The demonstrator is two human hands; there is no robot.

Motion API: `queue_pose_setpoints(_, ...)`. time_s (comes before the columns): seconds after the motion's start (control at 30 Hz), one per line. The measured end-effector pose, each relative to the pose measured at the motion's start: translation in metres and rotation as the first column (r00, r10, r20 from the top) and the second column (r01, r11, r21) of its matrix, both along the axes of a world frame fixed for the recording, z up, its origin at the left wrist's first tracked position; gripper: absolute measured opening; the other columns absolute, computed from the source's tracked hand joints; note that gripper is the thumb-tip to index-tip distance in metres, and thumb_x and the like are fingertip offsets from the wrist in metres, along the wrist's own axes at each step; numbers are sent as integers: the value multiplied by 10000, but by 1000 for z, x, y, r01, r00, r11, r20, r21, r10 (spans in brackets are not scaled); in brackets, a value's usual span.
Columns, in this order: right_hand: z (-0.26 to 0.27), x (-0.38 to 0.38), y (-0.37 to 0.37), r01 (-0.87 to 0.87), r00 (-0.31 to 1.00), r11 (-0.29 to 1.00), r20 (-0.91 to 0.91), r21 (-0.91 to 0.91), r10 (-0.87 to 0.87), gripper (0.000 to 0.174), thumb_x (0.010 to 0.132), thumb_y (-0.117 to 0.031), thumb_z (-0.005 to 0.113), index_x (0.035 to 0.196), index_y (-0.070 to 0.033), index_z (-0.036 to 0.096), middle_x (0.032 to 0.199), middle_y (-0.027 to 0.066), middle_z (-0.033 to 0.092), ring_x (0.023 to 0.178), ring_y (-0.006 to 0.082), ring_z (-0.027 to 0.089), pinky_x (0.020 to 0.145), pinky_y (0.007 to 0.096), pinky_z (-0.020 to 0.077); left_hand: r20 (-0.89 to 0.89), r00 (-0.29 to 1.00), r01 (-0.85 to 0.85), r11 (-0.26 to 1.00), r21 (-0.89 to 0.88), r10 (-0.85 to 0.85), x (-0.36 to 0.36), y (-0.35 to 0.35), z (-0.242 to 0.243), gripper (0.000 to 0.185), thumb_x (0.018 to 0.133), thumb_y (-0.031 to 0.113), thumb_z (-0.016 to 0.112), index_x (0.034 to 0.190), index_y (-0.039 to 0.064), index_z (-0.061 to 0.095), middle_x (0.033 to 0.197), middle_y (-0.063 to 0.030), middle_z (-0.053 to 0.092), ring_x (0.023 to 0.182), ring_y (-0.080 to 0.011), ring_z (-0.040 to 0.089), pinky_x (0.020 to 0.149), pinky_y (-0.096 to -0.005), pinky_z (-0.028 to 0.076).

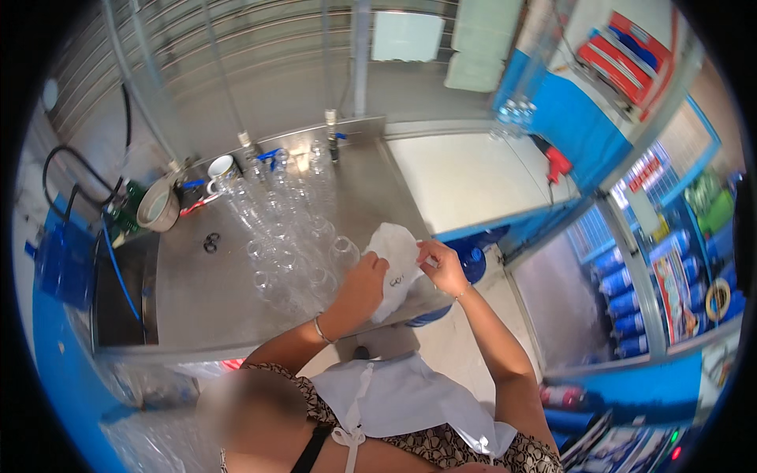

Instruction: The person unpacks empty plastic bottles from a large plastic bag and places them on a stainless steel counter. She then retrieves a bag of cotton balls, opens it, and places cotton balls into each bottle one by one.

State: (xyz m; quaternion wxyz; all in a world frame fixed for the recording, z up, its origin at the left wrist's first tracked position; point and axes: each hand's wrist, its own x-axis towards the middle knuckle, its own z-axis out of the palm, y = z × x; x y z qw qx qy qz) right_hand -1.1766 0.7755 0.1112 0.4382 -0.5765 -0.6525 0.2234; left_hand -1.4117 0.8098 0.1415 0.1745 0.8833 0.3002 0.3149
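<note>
A white plastic bag (397, 254) with dark marks on it lies over the front right part of a stainless steel counter (201, 290). My left hand (362, 288) pinches the bag's left side, its fingertips bent onto the bag. At the bag's right edge, the thumb and fingers of my right hand (440, 266) hold the material. Just left of my left hand, clear plastic bottles (284, 207) stand close together, their tops not clearly seen. Two small dark rings or loops (210, 243) lie on the steel left of the bottles.
Taps (332, 136) line the counter's back. A mug (223, 168), a toothbrush (198, 205) and a bowl (158, 207) stand at the back left, by a sink (124, 290). On the white side counter (473, 177) are small bottles (513, 118) and a red heat gun or dryer (557, 164).
</note>
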Motion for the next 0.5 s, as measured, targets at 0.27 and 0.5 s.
queue_pose_setpoints(0.27,18,57,91,-609,694,729,236,-312,680,242,738,-41,747,966,-91,681,1043,105,652,1079,289,616,910,374,495,-219,963,-201,961,-191,158,33,-11,8,260,831,35,618,1084,-26,612,972,-183,584,852,-383,627,757,-448,521)
queue_pose_setpoints(0.5,61,65,254,-596,692,791,414,-134,591,506,803,-158,732,1286,-183,585,1138,186,571,1084,338,569,975,402,460,-238,943,-297,908,-295,231,22,-43,75,341,813,88,680,1150,37,653,1009,-149,639,889,-343,645,793,-423,522)
